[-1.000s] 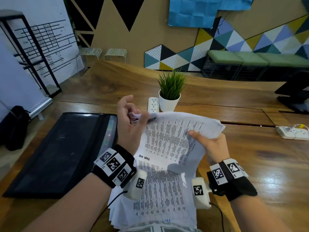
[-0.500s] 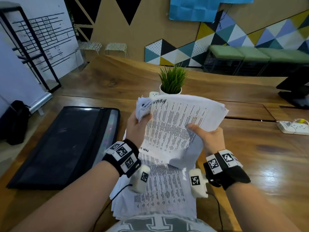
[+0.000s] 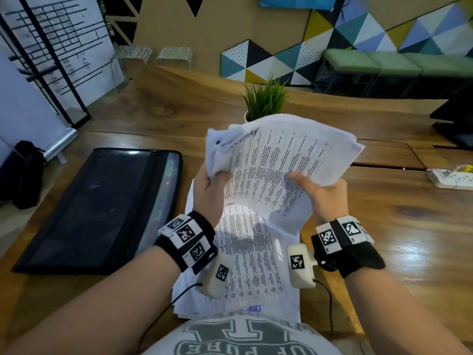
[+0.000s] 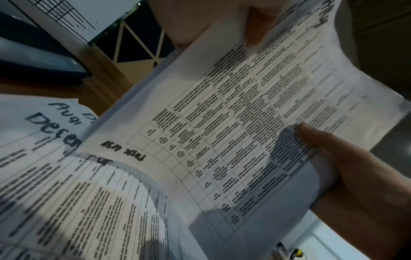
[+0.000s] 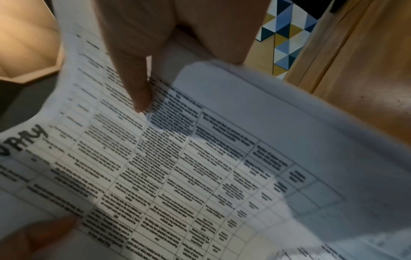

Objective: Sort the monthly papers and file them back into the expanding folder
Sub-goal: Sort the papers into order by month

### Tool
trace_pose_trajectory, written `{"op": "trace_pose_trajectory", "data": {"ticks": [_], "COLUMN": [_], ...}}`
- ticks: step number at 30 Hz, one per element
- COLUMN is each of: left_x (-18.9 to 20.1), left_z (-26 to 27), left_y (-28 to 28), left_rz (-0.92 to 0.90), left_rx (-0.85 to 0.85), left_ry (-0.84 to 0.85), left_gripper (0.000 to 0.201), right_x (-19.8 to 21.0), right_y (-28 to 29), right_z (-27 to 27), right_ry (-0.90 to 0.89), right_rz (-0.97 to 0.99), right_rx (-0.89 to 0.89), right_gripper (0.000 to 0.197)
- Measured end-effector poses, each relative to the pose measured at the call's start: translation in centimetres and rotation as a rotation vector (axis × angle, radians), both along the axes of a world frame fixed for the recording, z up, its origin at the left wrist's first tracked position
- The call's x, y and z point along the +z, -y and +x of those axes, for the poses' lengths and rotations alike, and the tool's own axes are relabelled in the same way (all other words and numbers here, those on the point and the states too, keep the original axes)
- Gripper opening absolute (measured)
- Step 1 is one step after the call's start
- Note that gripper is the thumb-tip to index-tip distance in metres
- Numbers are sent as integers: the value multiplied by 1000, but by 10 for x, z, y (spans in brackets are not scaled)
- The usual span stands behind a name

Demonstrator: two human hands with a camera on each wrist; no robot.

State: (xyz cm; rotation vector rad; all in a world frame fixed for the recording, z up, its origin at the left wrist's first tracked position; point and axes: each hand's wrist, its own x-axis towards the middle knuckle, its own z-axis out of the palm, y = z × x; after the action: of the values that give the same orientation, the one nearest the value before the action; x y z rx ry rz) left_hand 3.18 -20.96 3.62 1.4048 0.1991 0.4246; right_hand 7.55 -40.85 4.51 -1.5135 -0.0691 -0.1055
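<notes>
The bunch of papers (image 3: pixel 286 160) has come up higher since a second ago. Back then it hid only part of the little potted plant (image 3: pixel 265 102). Now its top edge covers the white pot, and only the green leaves show. The left hand (image 3: pixel 208 190) has also slid down the left side of the bunch, from the top corner to the side edge.

The left hand holds that left edge, with the thumb on the front page and the sheets curling over above it. The right hand (image 3: pixel 322 194) grips the right edge, with its thumb lying flat on the printed page and the fingers behind. Both hands hold the bunch up in the air, tilted toward the person.

The front page has a grid full of small print. A word in thick black pen runs along its top, but part of it is hidden by the curl.

Under the bunch, a second pile of papers (image 3: pixel 250 272) lies flat on the wooden table (image 3: pixel 409 226), just in front of the person. In the left wrist view, that pile (image 4: pixel 55 184) has pen words at the top, and one starts with "Dece".

The black expanding folder (image 3: pixel 97 208) lies flat on the table to the left, just beside the flat pile. Coloured tabs show along its right edge.

A white power strip (image 3: pixel 450 178) sits far off to the right.
</notes>
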Motion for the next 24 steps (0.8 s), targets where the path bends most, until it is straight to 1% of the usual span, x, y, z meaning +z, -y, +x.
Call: {"op": "trace_pose_trajectory", "data": {"ticks": [2, 4, 6, 8, 9, 11, 13, 14, 15, 16, 17, 18, 20, 21, 22, 24], "left_x": [-5, -15, -20, -13, -8, -3, -8, -17, -27, -37, -47, -58, -75, -82, -87, -93], "left_z": [0, -1, -1, 5, 8, 12, 8, 4, -2, -8, -14, -20, -28, -30, -32, -34], "left_y": [-3, -1, 1, -1, -4, -11, -13, -12, -10, -7, -5, -4, -5, -7, -10, -15], "left_rz": [-18, 4, 102, 196, 212, 215, 245, 281, 319, 349, 349, 337, 363, 393, 420, 460], "left_rx": [-13, -60, -101, -136, -159, -254, -415, -495, -554, -592, -618, -633, -622, -605, -589, -568], "left_ry": [-46, -166, -248, -258, -269, -322, -405, -433, -448, -455, -453, -452, -493, -543, -599, -664], "left_gripper": [25, 22, 24, 19, 17, 20, 32, 37, 41, 45, 49, 51, 52, 53, 55, 56], "right_x": [-4, -12, -12, 2, 10, 25, 27, 22, 13, -3, -18, -33, -61, -68, -75, -78], "right_y": [1, -1, 0, 8, 14, 27, 36, 41, 46, 52, 55, 58, 59, 55, 49, 35], "right_z": [0, -3, -2, 3, 6, 7, 6, 4, 2, 3, 2, 1, 0, -2, -2, -1], "right_ry": [-15, -57, -81, -74, -70, -126, -240, -301, -371, -438, -504, -579, -701, -737, -726, -661], "right_rz": [-8, -75, -147, -232, -288, -359, -419, -460, -494, -508, -528, -535, -578, -645, -743, -937], "right_rx": [8, 18, 15, 11, 17, 87, 164, 183, 197, 194, 182, 187, 209, 242, 258, 215], "right_gripper": [26, 25, 23, 26, 28, 25, 7, 11, 10, 14, 29, 38, 37, 36, 41, 64]}}
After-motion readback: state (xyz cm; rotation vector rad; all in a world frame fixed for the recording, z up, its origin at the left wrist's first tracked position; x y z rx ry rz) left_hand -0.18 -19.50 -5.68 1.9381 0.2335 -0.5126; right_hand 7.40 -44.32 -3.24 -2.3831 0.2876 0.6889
